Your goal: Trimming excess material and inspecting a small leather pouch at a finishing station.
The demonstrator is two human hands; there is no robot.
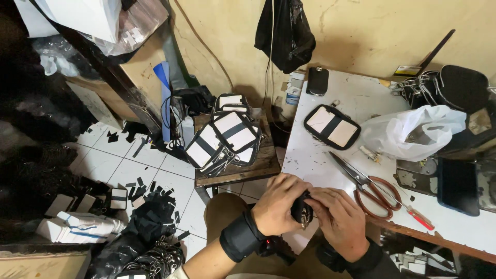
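Both hands, left point(279, 206) & right point(336, 217), clamped on a small black strap piece point(301, 211) btwn them at the surface point(315, 155) edge, scissors point(369, 186) nearer the right.

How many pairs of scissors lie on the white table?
1: the scissors with reddish-brown handles lie on the white table, just beyond the right hand. Others may be hidden under the plastic bag.
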